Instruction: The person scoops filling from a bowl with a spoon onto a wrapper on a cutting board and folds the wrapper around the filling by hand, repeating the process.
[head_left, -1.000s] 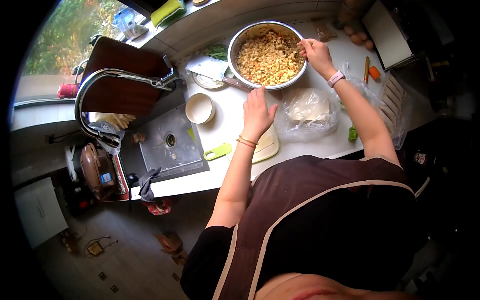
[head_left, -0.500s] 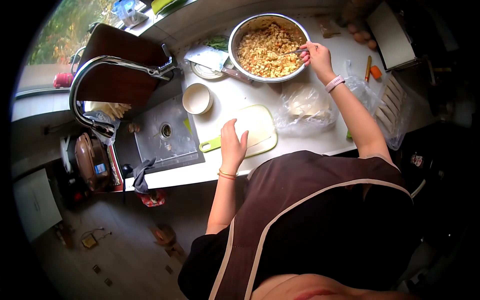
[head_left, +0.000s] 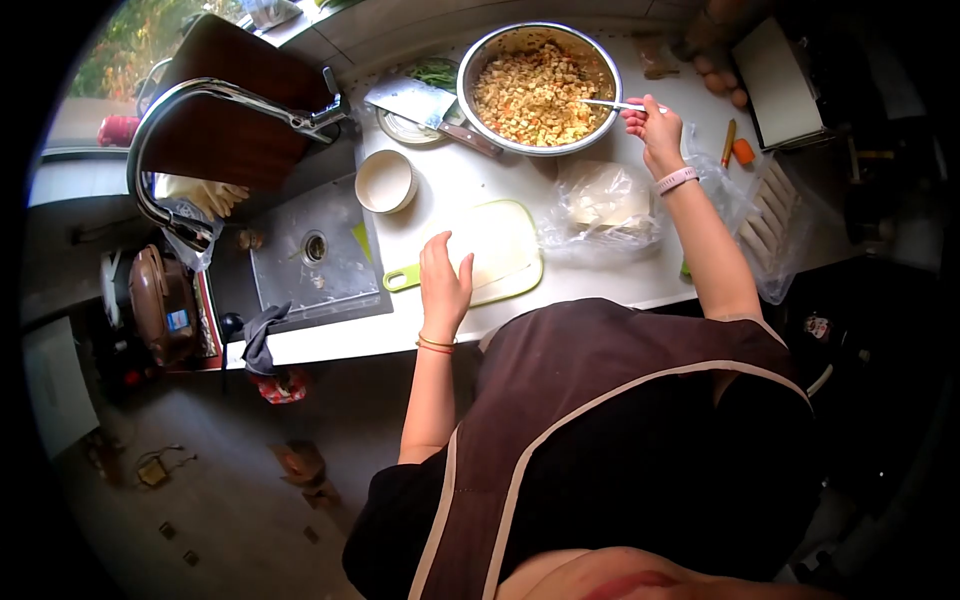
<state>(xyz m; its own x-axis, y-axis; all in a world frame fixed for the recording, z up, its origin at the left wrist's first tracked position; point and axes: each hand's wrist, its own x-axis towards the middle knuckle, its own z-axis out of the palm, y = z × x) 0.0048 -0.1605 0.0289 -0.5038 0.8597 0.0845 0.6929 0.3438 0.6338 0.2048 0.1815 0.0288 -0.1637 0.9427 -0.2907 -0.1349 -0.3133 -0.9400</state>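
My right hand (head_left: 652, 133) grips the handle of a metal spoon (head_left: 610, 104) at the right rim of a large steel bowl (head_left: 540, 151). The spoon's far end dips into a diced, yellow-brown filling (head_left: 535, 98), which hides its tip. Over the left part of a white chopping board (head_left: 507, 250) with a green edge, my left hand (head_left: 446, 285) hovers with fingers stretched and thumb apart, holding nothing. A small white bowl (head_left: 386, 182) stands up-left of that hand. A cleaver (head_left: 415, 103) lies across a plate left of the steel bowl.
Left of the board is a sink (head_left: 330, 270) with a curved tap (head_left: 150, 160). A clear plastic bag with pale contents (head_left: 605, 205) lies right of the board. Farther right are a carrot piece (head_left: 743, 152), bagged pale strips (head_left: 772, 215) and several eggs (head_left: 722, 80).
My right hand has drawn slightly right and down, and the spoon's handle now shows longer across the rim. My left hand stays spread by the board. The whole view has shifted slightly.
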